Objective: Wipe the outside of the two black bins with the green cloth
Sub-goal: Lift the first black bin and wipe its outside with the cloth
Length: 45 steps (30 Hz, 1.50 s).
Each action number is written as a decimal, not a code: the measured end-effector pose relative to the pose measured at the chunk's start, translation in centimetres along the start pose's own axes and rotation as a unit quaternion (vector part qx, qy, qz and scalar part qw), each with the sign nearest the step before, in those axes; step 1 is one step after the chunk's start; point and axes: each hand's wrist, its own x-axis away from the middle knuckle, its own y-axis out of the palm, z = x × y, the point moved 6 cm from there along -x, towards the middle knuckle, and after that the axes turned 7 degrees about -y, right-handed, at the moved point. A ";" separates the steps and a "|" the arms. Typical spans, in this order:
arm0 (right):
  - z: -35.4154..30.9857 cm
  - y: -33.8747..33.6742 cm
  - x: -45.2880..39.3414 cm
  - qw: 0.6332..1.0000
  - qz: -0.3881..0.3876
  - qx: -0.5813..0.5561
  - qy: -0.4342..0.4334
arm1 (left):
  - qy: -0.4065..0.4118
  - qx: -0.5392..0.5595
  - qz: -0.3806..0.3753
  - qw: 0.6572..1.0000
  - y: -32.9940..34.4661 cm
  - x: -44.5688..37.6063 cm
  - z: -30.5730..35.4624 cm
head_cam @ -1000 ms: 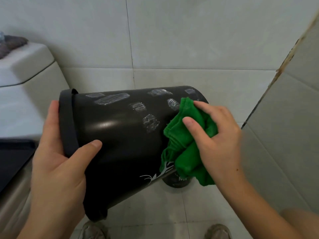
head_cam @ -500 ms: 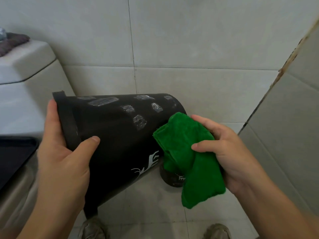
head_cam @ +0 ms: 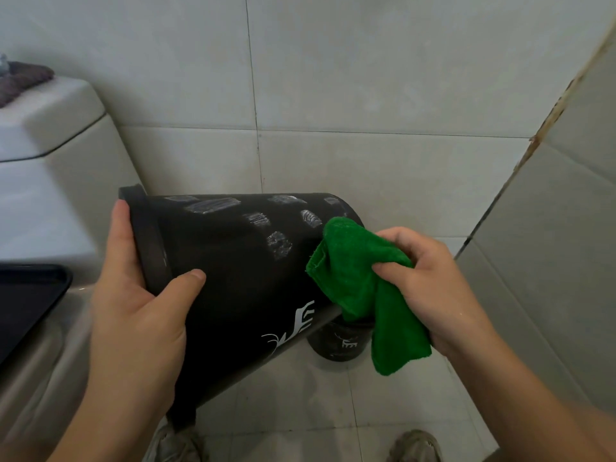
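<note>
My left hand (head_cam: 133, 315) grips the black bin (head_cam: 240, 281) at its rim, thumb across the side wall, fingers curled over the edge. My right hand (head_cam: 430, 285) pinches the bunched green cloth (head_cam: 360, 288), forearm angled in from lower right.

Pale grey tiled walls (head_cam: 366, 78) meet a tiled floor (head_cam: 300, 401) beside a white toilet cistern (head_cam: 50, 168), a dark cloth (head_cam: 23, 80) on its lid.

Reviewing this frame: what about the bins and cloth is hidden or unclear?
Head view only:
- Held black bin: far side and base hidden by its own body and the green cloth.
- Second black bin on the floor: mostly covered by the held bin and cloth.
- Left hand: fingers hidden behind the rim.
- Shoes: cut off by the bottom edge.
</note>
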 end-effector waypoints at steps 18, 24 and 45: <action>-1.1 -1.4 0.3 0.999 -0.018 0.006 0.033 | -0.023 0.016 0.004 1.000 -1.3 -0.8 -0.8; -1.3 -0.8 0.9 0.984 -0.061 -0.142 0.085 | -0.029 0.020 -0.008 0.999 -0.9 -0.7 -0.7; -1.0 0.3 -0.2 0.900 -0.122 0.396 -0.135 | -0.030 0.011 -0.020 0.999 -1.1 -0.8 -0.1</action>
